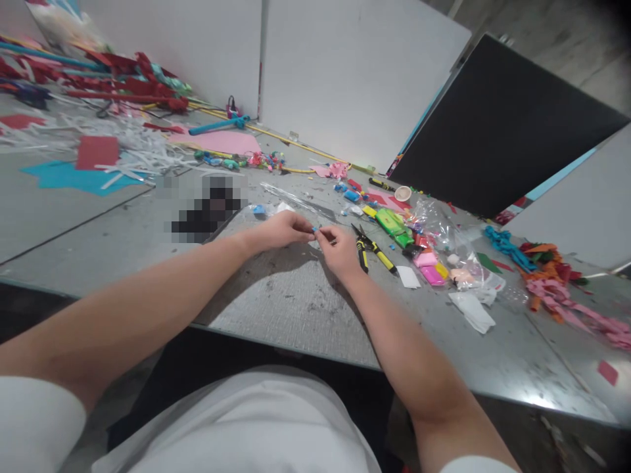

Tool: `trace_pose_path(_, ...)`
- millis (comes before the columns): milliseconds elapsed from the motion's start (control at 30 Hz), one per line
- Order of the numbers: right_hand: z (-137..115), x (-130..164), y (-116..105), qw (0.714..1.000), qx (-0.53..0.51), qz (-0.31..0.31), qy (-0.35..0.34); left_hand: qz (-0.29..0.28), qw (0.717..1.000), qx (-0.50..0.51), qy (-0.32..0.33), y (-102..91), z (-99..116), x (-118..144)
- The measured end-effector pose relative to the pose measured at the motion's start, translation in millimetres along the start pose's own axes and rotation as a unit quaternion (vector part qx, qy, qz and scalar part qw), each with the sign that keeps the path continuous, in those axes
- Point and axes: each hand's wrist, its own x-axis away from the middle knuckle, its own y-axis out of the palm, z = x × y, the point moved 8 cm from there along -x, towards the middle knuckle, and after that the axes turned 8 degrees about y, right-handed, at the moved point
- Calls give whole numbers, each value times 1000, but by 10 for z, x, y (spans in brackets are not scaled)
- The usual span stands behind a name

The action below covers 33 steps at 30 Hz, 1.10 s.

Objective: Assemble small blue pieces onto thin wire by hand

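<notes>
Grey worktable (296,309) carries the work: a tiny blue bead-like piece (314,229) is pinched between the fingertips of the left hand (282,230) and right hand (340,249). Yellow-handled pliers (371,249) lie just right of the right hand, coloured paper scraps (552,276) farther right.

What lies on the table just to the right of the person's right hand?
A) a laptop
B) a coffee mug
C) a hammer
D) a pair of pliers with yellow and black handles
D: the yellow-and-black-handled pliers lie on the grey table right beside the right hand, while both hands pinch a tiny blue piece.
</notes>
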Motion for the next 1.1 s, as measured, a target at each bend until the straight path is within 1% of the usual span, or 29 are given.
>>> trace_pose_path(100, -23, -12, -19, 1000, 24, 2, -19, 13, 1000, -8, -27, -10, 29, 22)
trace_pose_path(233, 3, -22, 4, 999, 34, -9, -14, 39, 998, -11, -49, -49, 73, 36)
trace_pose_path(333, 75, -28, 37, 1000, 13, -19, 13, 32, 998, -11, -54, -44, 64, 32)
trace_pose_path(433, 158, -38, 76, 998, -36, -35, 43, 26, 998, -2, -53, -42, 53, 32)
trace_pose_path(500, 179, -47, 109, 996, -54, -53, 44, 19, 998, -15, -50, -42, 54, 32)
trace_pose_path(600, 191, -69, 133, 996, -44, -67, 40, -4, 999, -37, -37, -12, 62, 27)
trace_pose_path(733, 266, -107, 104, 996, -26, -53, 67, -15, 1000, -24, -12, 24, 81, 22)
trace_pose_path(900, 368, -139, -2, 995, 1, -10, 101, -77, 997, -25, -12, 118, 99, 51)
trace_pose_path(967, 372, -143, -46, 994, 6, 5, 105, -80, 996, -34, -18, 117, 87, 56)
trace_pose_path(1100, 291, -128, -86, 996, -8, 24, 91, -56, 997, -29, -51, 91, 23, 60)
